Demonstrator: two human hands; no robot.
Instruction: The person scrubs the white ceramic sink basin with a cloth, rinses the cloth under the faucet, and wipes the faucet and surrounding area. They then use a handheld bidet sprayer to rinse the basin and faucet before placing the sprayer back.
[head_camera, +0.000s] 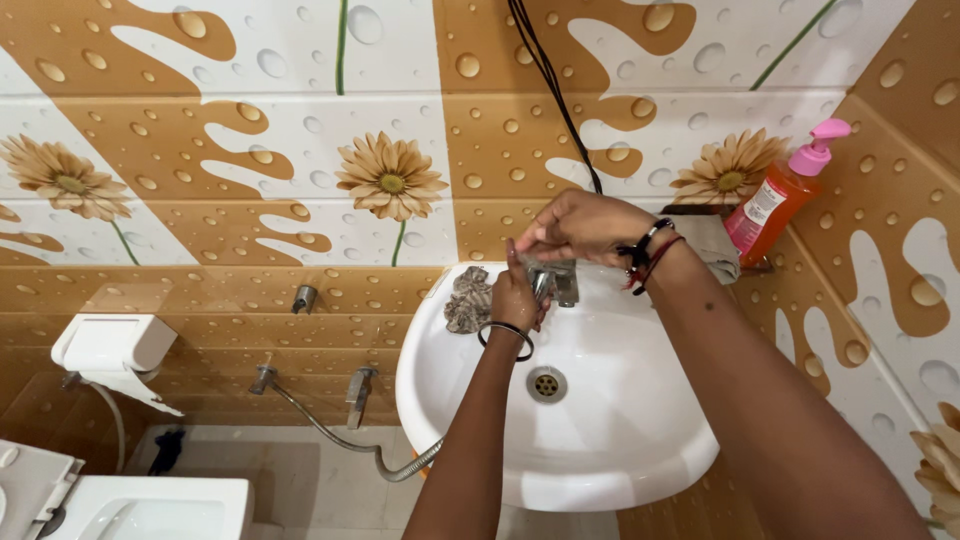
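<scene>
Both hands busy at the chrome tap (556, 283), at twelve o'clock on the white basin (600, 440): left hand (515, 297) fingers wrapped on the spout, right hand (580, 225) fingers pinched together over its top. No water visible, bowl dry-looking. Crumpled cloth (468, 300) at ten o'clock, pump bottle (785, 195) at two, wall close behind; free room only toward six.

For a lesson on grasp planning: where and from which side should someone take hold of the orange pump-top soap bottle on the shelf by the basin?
Grip the orange soap bottle with a pink pump around its body, coming from the front left. It leans into the wall corner, so the back and right are blocked, and the pump head would likely give if gripped.
</scene>
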